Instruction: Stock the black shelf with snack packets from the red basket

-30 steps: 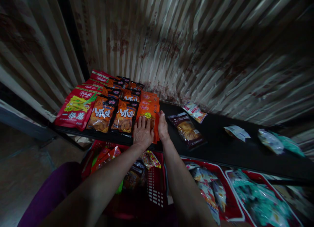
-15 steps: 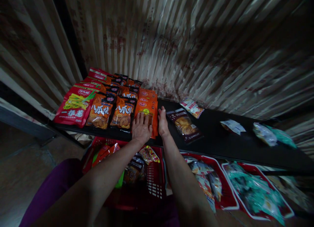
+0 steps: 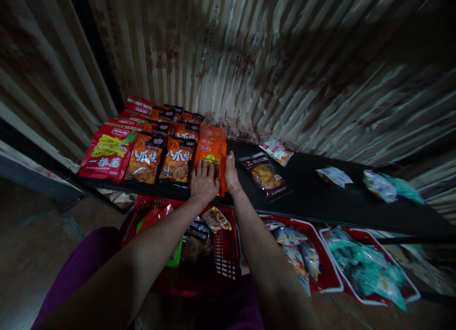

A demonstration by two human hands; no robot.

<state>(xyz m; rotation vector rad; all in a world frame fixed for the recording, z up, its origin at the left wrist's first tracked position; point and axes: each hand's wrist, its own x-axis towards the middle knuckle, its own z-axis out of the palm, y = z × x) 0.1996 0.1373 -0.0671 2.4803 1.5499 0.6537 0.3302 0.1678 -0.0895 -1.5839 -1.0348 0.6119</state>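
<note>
My left hand (image 3: pixel 204 181) lies flat, fingers stretched out, on the nearest of a row of orange snack packets (image 3: pixel 212 145) on a black shelf (image 3: pixel 320 202). My right hand (image 3: pixel 231 174) stands on edge against the right side of that same orange packet, fingers straight. To the left of the orange row lie dark orange packets (image 3: pixel 178 161) and a large red packet (image 3: pixel 109 152). A dark brown packet (image 3: pixel 264 175) lies just right of my right hand.
A red basket (image 3: pixel 217 268) with mixed snacks stands below the shelf under my arms. Red trays (image 3: pixel 329 273) of packets sit lower right. Loose small packets (image 3: pixel 334 176) and a teal bag (image 3: pixel 404 190) lie along the shelf's right part. A striped wall backs the shelf.
Both hands stay on the orange packet and have pressed it slightly leftward against the row. The view has shifted a little.
</note>
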